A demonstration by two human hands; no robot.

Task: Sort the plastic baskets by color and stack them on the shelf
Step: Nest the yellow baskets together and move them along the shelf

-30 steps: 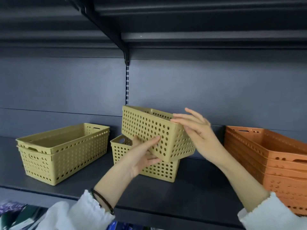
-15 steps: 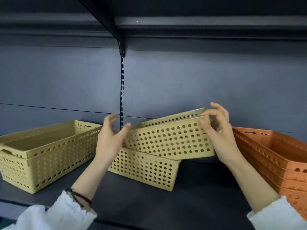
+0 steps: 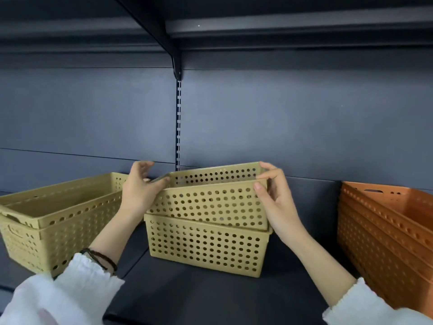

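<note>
The small yellow perforated plastic basket (image 3: 210,202) between the hands has just dropped part-way into the matching yellow perforated basket (image 3: 206,249) that stands below both hands on the dark shelf (image 3: 210,296). Its base is inside the lower rim, though it sits a little tilted, with the end by the left hand higher. The yellow pair looks nearly stacked; it probably needs one push down to seat level.

The right hand (image 3: 278,207) pinches the upper basket's near-right corner, thumb on the front wall and fingers over the rim. The left hand (image 3: 138,191) lays its thumb along the opposite corner, and its other fingers are loosely curled above the rim, apparently gripping nothing.

Half a second ago the upper basket rode higher and was skewed across the lower one, while a second ago it was lifted clear and steeply tipped. Since then it has been squared up and lowered. Beyond the left hand stands a stack of long yellow plastic baskets (image 3: 58,221), and beyond the right hand a stack of orange plastic baskets (image 3: 386,231); neither has been disturbed.
</note>
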